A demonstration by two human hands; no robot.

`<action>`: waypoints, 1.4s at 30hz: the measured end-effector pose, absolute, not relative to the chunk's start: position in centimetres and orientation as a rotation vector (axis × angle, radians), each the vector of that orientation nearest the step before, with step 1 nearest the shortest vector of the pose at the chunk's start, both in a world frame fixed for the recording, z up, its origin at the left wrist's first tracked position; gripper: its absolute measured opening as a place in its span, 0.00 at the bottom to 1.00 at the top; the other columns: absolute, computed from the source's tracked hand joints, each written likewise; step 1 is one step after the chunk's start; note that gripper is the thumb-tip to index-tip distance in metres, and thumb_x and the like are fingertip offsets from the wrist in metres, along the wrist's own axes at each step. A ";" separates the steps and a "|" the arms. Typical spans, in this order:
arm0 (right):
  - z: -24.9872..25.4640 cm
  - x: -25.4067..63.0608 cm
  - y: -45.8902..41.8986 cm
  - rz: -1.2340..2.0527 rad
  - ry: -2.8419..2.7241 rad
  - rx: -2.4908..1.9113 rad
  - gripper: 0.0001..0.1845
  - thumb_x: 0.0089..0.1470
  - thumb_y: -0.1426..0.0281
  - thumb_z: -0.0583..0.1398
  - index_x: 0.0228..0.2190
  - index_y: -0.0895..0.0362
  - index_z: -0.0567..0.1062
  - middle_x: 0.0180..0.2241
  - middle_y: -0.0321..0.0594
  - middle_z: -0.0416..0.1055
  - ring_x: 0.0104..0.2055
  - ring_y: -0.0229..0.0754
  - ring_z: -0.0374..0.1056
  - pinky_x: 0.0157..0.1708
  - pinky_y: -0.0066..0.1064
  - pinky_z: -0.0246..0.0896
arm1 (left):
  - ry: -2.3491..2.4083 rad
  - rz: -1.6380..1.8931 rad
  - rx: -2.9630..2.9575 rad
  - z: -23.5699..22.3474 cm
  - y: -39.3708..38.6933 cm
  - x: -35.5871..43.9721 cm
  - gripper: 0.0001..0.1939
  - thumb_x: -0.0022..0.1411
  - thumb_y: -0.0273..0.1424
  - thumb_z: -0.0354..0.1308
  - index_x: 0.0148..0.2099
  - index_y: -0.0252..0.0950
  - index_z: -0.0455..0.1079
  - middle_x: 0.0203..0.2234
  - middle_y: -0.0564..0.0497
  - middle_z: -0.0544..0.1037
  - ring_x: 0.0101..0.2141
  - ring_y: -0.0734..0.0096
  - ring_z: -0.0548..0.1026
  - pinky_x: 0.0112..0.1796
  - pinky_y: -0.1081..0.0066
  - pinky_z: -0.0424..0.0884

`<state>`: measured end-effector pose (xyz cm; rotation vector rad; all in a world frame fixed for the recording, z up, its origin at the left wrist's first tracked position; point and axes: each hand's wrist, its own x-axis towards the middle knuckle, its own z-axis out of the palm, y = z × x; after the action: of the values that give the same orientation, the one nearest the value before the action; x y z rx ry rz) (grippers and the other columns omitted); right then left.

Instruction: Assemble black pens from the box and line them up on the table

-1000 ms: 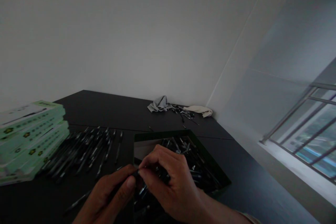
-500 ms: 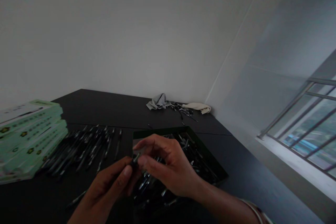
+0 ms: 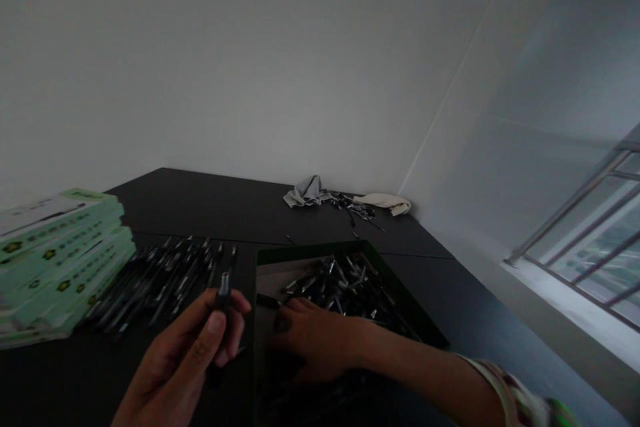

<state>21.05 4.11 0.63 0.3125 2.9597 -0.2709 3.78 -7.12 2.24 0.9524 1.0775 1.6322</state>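
Note:
My left hand [image 3: 193, 347] is closed around a black pen [image 3: 225, 292], held upright with its silver end pointing up; the lower part is hidden by my fingers. My right hand [image 3: 315, 337] reaches down into a dark green shallow box [image 3: 410, 300]. Its fingers are dark and smeared, so I cannot make out whether they grip anything. Around it in the box lie many loose black and silver pen parts [image 3: 345, 280]. Left of the box, a row of black pens [image 3: 170, 273] lies side by side on the dark table [image 3: 225, 200].
A stack of pale green printed boxes [image 3: 65, 267] stands at the left. Toward the back lie a grey cloth [image 3: 305, 192], a small heap of pen parts [image 3: 353, 205] and a cream cloth [image 3: 385, 201]. A window with metal bars [image 3: 590, 233] is on the right.
My hands, close together over the box before, have parted. The left has moved left and tipped the pen upright. The right has dropped down into the box.

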 end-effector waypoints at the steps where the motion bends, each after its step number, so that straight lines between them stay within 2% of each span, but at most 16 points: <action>1: 0.6 21.3 4.1 -0.214 2.962 0.332 0.26 0.47 0.61 0.63 0.49 0.55 0.70 0.51 0.52 0.64 0.54 0.55 0.57 0.52 0.48 0.53 | 1.081 1.638 0.949 2.1 -7.0 3.6 0.12 0.58 0.44 0.59 0.39 0.42 0.72 0.20 0.57 0.68 0.24 0.75 0.61 0.26 0.78 0.62; 5: 2.0 22.6 4.9 -0.028 2.916 0.426 0.16 0.47 0.64 0.62 0.37 0.59 0.76 0.43 0.51 0.69 0.51 0.54 0.60 0.53 0.50 0.50 | 1.105 1.678 0.943 1.9 -6.9 3.3 0.13 0.58 0.44 0.58 0.39 0.41 0.72 0.20 0.56 0.66 0.23 0.74 0.60 0.25 0.78 0.62; 9: 3.4 24.0 6.5 0.019 3.010 0.607 0.09 0.45 0.72 0.62 0.33 0.58 0.77 0.42 0.47 0.69 0.50 0.50 0.60 0.53 0.44 0.50 | 1.110 1.672 0.920 2.0 -6.9 3.5 0.13 0.59 0.44 0.58 0.39 0.41 0.72 0.18 0.57 0.66 0.23 0.75 0.60 0.25 0.78 0.61; 12: 4.0 24.5 7.6 -0.033 3.021 0.700 0.10 0.45 0.73 0.63 0.34 0.58 0.76 0.42 0.45 0.69 0.50 0.47 0.60 0.52 0.41 0.52 | 1.129 1.667 0.907 2.1 -6.7 3.6 0.13 0.59 0.44 0.58 0.39 0.41 0.72 0.18 0.57 0.66 0.23 0.75 0.60 0.25 0.78 0.61; 15: 4.1 24.5 8.1 -0.057 3.003 0.671 0.10 0.46 0.72 0.63 0.34 0.57 0.76 0.43 0.45 0.70 0.52 0.48 0.60 0.55 0.46 0.47 | 1.148 1.679 0.898 2.1 -6.4 3.6 0.13 0.58 0.44 0.58 0.39 0.41 0.72 0.18 0.57 0.66 0.23 0.74 0.60 0.25 0.77 0.61; 18: 4.0 23.8 8.2 -0.166 2.925 0.508 0.15 0.47 0.63 0.64 0.37 0.58 0.76 0.43 0.47 0.70 0.52 0.51 0.60 0.55 0.51 0.46 | 1.155 1.686 0.877 2.1 -6.3 3.6 0.12 0.58 0.44 0.58 0.38 0.41 0.72 0.18 0.57 0.65 0.23 0.74 0.59 0.24 0.77 0.61; 20: 3.9 23.0 8.1 -0.269 2.887 0.399 0.20 0.49 0.58 0.62 0.41 0.58 0.75 0.43 0.48 0.71 0.50 0.51 0.63 0.51 0.48 0.53 | 1.152 1.679 0.882 1.9 -6.4 3.5 0.12 0.59 0.43 0.57 0.39 0.42 0.72 0.19 0.57 0.66 0.23 0.74 0.60 0.25 0.77 0.61; 21: 3.8 22.5 8.1 -0.289 2.901 0.377 0.19 0.51 0.60 0.61 0.42 0.58 0.74 0.42 0.47 0.71 0.48 0.49 0.65 0.49 0.44 0.56 | 1.152 1.674 0.887 1.9 -6.4 3.5 0.11 0.60 0.43 0.57 0.39 0.42 0.72 0.19 0.57 0.66 0.24 0.74 0.60 0.25 0.77 0.61; 23: 3.3 21.4 7.9 -0.245 2.975 0.402 0.12 0.55 0.69 0.57 0.41 0.59 0.73 0.41 0.46 0.72 0.44 0.46 0.68 0.45 0.38 0.58 | 1.159 1.656 0.902 1.8 -6.5 3.4 0.12 0.61 0.43 0.56 0.39 0.42 0.71 0.19 0.57 0.65 0.24 0.74 0.60 0.26 0.77 0.61; 25: 2.4 20.3 7.7 -0.168 3.027 0.445 0.11 0.53 0.76 0.55 0.38 0.60 0.74 0.38 0.46 0.73 0.43 0.46 0.69 0.42 0.35 0.59 | 1.162 1.640 0.914 1.7 -6.5 3.3 0.12 0.60 0.44 0.56 0.40 0.42 0.71 0.19 0.57 0.65 0.24 0.74 0.60 0.26 0.77 0.61; 31: -0.6 18.2 7.1 -0.188 2.974 0.433 0.14 0.51 0.75 0.55 0.40 0.67 0.72 0.36 0.54 0.75 0.37 0.47 0.72 0.29 0.30 0.60 | 1.163 1.630 0.931 2.1 -6.3 3.6 0.12 0.57 0.44 0.60 0.38 0.43 0.72 0.18 0.58 0.66 0.23 0.75 0.60 0.25 0.79 0.61; 37: -0.3 17.3 7.8 -0.229 2.897 0.506 0.14 0.53 0.70 0.55 0.36 0.66 0.75 0.33 0.53 0.76 0.36 0.47 0.73 0.29 0.29 0.61 | 1.156 1.617 0.939 2.6 -6.4 3.9 0.12 0.56 0.45 0.60 0.38 0.44 0.72 0.18 0.59 0.66 0.22 0.77 0.60 0.26 0.79 0.60; 42: 0.1 16.1 7.7 -0.209 2.820 0.606 0.13 0.48 0.74 0.58 0.35 0.69 0.76 0.34 0.57 0.76 0.38 0.52 0.73 0.27 0.30 0.61 | 1.172 1.532 1.066 1.8 -6.2 3.0 0.14 0.58 0.48 0.57 0.39 0.44 0.71 0.19 0.59 0.66 0.23 0.75 0.61 0.27 0.78 0.61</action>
<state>16.11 7.65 0.14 0.6058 2.8201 -0.2093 2.97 -6.17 1.83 1.0663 1.1725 1.5325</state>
